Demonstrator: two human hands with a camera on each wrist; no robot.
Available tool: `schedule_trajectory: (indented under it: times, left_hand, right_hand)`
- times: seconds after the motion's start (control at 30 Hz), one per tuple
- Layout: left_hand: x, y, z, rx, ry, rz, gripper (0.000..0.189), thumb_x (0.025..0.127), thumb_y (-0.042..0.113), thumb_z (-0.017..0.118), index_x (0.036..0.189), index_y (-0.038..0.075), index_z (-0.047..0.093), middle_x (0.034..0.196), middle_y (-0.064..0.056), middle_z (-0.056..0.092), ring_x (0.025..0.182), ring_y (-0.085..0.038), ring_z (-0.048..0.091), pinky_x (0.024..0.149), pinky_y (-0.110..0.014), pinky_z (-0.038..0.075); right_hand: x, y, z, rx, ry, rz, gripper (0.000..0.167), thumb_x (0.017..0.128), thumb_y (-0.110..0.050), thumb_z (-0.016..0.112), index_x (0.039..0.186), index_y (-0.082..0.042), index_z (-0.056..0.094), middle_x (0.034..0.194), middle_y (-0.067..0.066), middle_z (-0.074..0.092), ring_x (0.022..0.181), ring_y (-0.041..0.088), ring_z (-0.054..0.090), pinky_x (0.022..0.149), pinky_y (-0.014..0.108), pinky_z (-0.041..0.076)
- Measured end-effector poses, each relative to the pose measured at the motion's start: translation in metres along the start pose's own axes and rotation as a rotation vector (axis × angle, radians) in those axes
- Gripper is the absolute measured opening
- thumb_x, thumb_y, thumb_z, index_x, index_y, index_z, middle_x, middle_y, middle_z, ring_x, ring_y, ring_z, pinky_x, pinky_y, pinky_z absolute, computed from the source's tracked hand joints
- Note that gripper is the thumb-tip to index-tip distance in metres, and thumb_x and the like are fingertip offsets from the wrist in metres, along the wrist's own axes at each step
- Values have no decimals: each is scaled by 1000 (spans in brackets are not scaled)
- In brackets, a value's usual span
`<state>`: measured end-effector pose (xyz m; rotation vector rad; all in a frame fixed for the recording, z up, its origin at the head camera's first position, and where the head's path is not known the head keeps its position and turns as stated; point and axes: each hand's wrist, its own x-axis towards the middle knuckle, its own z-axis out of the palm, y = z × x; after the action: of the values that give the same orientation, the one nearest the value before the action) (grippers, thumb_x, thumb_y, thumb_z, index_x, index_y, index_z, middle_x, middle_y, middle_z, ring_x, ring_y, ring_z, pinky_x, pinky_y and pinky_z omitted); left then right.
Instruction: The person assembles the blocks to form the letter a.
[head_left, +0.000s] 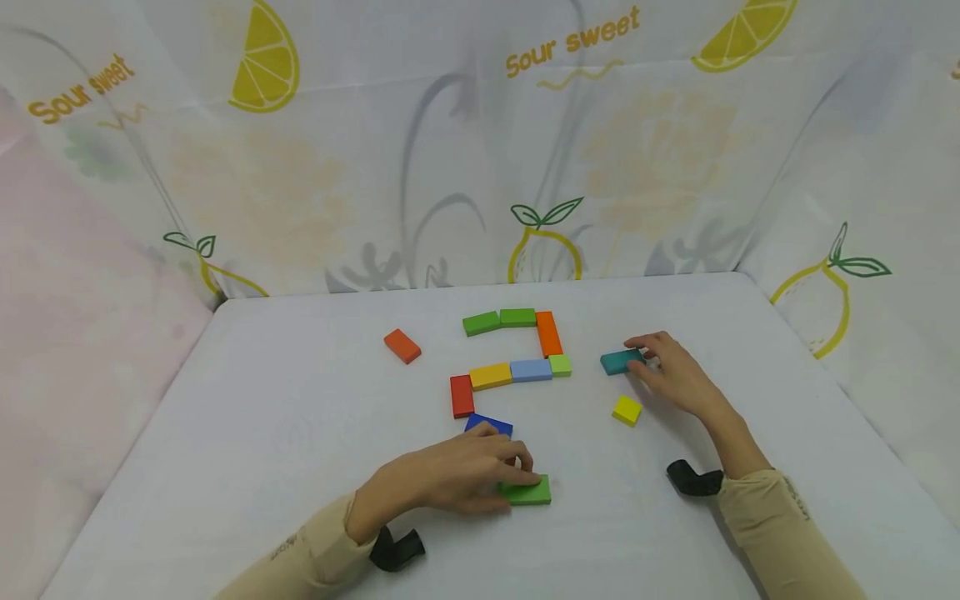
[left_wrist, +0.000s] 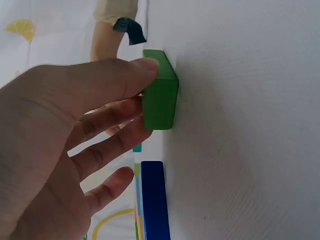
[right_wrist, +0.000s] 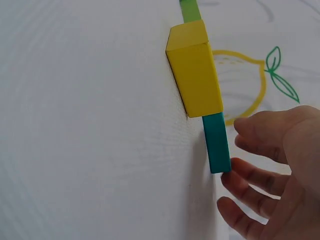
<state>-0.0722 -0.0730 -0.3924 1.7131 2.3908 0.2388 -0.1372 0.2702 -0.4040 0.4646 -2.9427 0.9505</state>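
My left hand [head_left: 465,471] pinches a green block [head_left: 529,490] between thumb and fingers, low over the white tabletop. Just beyond it lies a dark blue block [head_left: 489,424], partly behind that hand; the left wrist view shows the blue block [left_wrist: 155,200] below the green one. On the right, my other hand [head_left: 678,375] is around the near end of a teal block [head_left: 619,362], its thumb and fingers spread. The right wrist view shows a gap between the thumb and the teal block [right_wrist: 216,142], with fingertips right at its end.
A yellow block [head_left: 627,410] lies nearer than the teal one. Red [head_left: 462,396], amber [head_left: 491,376], light blue [head_left: 531,370], lime [head_left: 560,365], orange [head_left: 549,334] and green [head_left: 518,317] blocks form a bent line. An orange-red block [head_left: 402,346] lies apart, left. Printed cloth hangs behind.
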Motion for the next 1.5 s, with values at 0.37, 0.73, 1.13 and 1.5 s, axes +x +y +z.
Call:
schedule_trajectory:
  times: [0.37, 0.73, 1.13, 1.5]
  left_hand:
    - [11, -5, 0, 8, -10, -9, 46, 88, 36, 65, 132, 24, 57, 121, 7, 57, 109, -5, 54, 99, -28, 41]
    - [16, -8, 1, 25, 45, -8, 37, 89, 33, 65, 126, 25, 61, 120, 6, 57, 106, -8, 50, 93, -20, 43]
    - [18, -13, 0, 119, 89, -22, 41, 88, 36, 65, 128, 29, 60, 114, 8, 60, 106, -10, 51, 104, -40, 33]
    - [18, -19, 4, 62, 118, -111, 40, 89, 34, 65, 128, 30, 59, 114, 8, 60, 108, -9, 53, 105, -40, 32]
  right_hand:
    - [2, 4, 5, 37, 18, 86, 41, 95, -19, 56, 129, 5, 49, 118, 26, 52, 99, 35, 54, 76, 38, 49]
    - [5, 5, 10, 36, 37, 147, 42, 96, -27, 55, 125, 3, 53, 114, 25, 53, 93, 31, 54, 74, 32, 44]
    - [5, 5, 11, 36, 33, 144, 39, 95, -25, 56, 124, 1, 54, 113, 23, 53, 93, 29, 53, 73, 31, 43]
    - [5, 4, 11, 57, 6, 130, 38, 94, -24, 57, 123, 1, 55, 114, 21, 54, 96, 30, 53, 77, 33, 44]
